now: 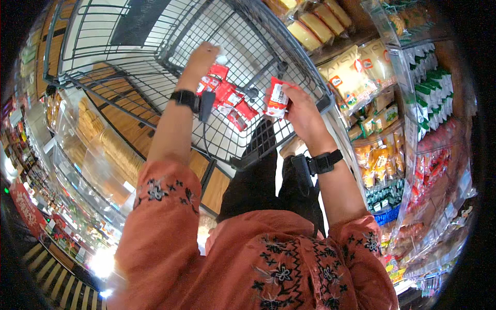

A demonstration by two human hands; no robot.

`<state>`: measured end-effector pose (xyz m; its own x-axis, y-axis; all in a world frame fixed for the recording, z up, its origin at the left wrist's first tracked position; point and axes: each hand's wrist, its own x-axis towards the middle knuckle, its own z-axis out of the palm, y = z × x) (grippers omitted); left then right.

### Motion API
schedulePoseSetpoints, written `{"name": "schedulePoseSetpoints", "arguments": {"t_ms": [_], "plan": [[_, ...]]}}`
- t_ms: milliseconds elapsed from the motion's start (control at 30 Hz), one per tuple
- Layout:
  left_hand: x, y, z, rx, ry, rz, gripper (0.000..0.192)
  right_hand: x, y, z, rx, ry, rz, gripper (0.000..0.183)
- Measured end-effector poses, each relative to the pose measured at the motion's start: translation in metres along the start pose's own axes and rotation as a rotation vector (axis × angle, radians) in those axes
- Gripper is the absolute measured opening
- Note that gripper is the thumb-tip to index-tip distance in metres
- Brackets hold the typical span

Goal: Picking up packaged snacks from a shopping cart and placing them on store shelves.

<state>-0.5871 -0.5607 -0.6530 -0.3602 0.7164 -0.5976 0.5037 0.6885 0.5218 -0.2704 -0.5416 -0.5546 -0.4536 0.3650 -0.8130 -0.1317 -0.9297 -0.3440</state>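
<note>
My right hand (300,102) grips a small red-and-white snack packet (277,101) above the near right part of a wire shopping cart (248,46). Over the cart's middle, my left hand (202,58) is curled around what looks like clear plastic film (222,56), partly hidden by the fingers. Below and right of that hand lie several red-and-white packets (228,95) in a loose heap. Whether they rest inside the clear plastic or straight on the wire mesh I cannot tell. A black device on a strap sits at each wrist.
Shelves on the right hold bagged bread slices (317,27), cream-coloured bags (352,73), orange packets (381,159) and green-and-white packets (432,91). To the left stand clear display bins (116,155) of biscuit-like food. The cart's near rim (267,151) is close to my legs.
</note>
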Motion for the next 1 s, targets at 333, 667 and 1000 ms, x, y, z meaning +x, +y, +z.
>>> {"name": "schedulePoseSetpoints", "arguments": {"t_ms": [333,667,1000], "plan": [[0.074,-0.142,0.05,0.452,0.071,-0.318,0.056,0.021,0.01,-0.02,0.177,-0.043,0.069,0.055],[0.062,-0.124,0.055,0.252,0.123,-0.103,0.088,0.027,0.015,-0.011,0.148,-0.025,0.077,0.054],[-0.055,0.052,0.048,-0.576,0.001,-0.034,0.081,0.017,0.003,-0.023,0.082,0.024,0.025,0.048]]}}
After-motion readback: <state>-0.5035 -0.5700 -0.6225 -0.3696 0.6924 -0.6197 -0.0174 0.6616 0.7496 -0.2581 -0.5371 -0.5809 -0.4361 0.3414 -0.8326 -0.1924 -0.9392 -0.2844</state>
